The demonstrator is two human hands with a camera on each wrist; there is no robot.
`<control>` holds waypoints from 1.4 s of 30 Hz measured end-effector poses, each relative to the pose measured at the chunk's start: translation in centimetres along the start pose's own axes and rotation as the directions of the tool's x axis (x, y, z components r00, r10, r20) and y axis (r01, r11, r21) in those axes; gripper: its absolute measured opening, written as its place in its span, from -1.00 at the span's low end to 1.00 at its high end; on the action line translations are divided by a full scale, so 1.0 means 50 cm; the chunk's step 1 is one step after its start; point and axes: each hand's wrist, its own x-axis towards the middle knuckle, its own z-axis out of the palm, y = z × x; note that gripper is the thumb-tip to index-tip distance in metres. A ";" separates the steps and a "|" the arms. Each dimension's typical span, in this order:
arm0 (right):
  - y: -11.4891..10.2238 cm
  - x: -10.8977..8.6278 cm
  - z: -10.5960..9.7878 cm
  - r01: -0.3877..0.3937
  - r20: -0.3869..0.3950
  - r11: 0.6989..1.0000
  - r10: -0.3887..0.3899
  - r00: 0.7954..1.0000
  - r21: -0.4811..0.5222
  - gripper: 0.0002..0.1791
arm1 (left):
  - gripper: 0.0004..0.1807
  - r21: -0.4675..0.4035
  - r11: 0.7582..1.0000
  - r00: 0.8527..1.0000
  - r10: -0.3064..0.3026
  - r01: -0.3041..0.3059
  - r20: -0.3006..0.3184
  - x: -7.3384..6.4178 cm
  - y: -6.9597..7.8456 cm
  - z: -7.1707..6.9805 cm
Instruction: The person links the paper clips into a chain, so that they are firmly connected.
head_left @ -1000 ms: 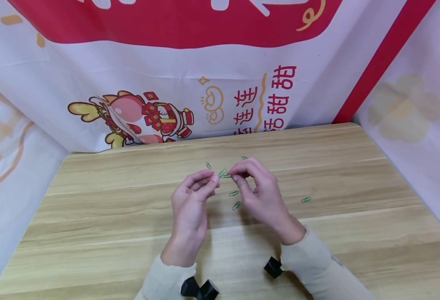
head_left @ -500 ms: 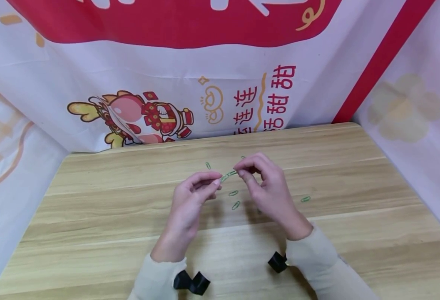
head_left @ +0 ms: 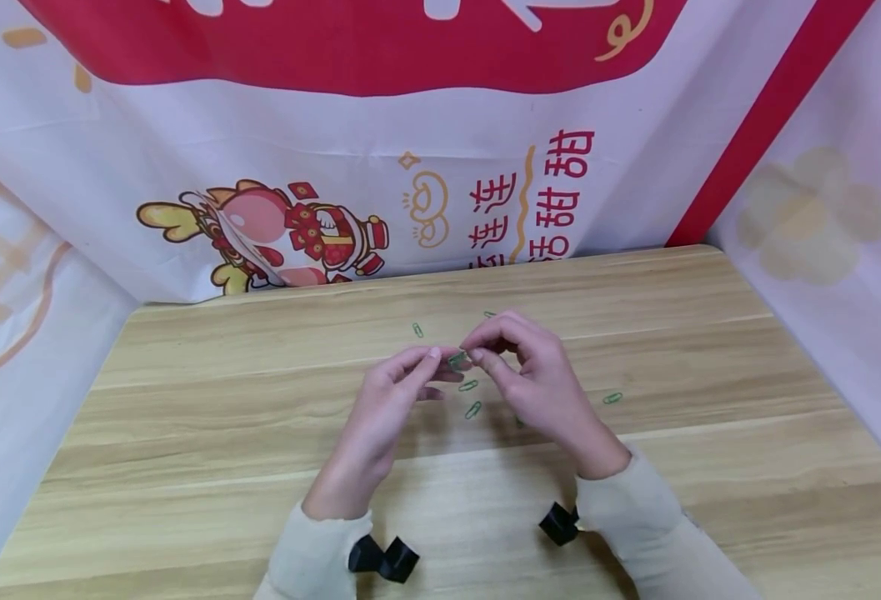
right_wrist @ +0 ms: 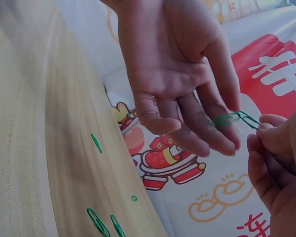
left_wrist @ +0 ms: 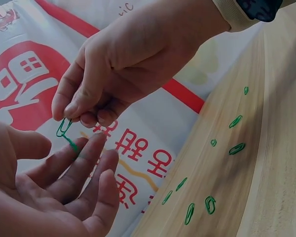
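My right hand [head_left: 526, 367] pinches a green paper clip [left_wrist: 64, 128] between thumb and index finger, above the table. A second green paper clip [left_wrist: 72, 144], blurred in the right wrist view, hangs linked from it and lies against the fingers of my left hand [head_left: 398, 387]. That left hand is palm up in the left wrist view, its fingers loosely extended and its thumb apart from the clips. Below the hands, loose green paper clips [head_left: 468, 386] lie on the wooden table [head_left: 222, 400].
One paper clip [head_left: 417, 330] lies beyond my left hand, and another paper clip [head_left: 613, 398] is off to the right. A printed cloth [head_left: 260, 125] in white and red rises behind the table's back edge.
Half a second ago both hands pinched the clips, stretched between them. Now my left thumb and fingers have parted, and the right hand has shifted slightly left and down with the clips.
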 end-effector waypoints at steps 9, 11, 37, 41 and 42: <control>-0.006 0.001 -0.010 -0.060 0.021 0.998 0.059 0.998 0.026 -0.81 | -0.68 -0.084 0.995 0.991 -0.036 0.047 0.127 0.001 -0.002 -0.007; -0.008 0.002 -0.013 -0.076 0.023 0.997 0.076 0.997 0.033 -0.83 | -0.69 -0.094 0.995 0.992 -0.036 0.047 0.118 0.000 0.000 -0.009; -0.006 0.008 -0.028 -0.250 0.093 0.968 0.248 0.964 0.018 -0.85 | -0.76 0.101 0.994 0.998 0.050 -0.046 -0.039 -0.003 0.002 -0.005; -0.007 0.007 -0.026 -0.232 0.135 0.973 0.232 0.963 -0.010 -0.84 | -0.77 0.195 0.979 0.997 0.064 -0.057 -0.030 -0.005 0.000 0.000; -0.006 0.007 -0.025 -0.228 0.143 0.974 0.228 0.963 -0.014 -0.84 | -0.78 0.214 0.975 0.997 0.067 -0.060 -0.028 -0.005 0.000 0.001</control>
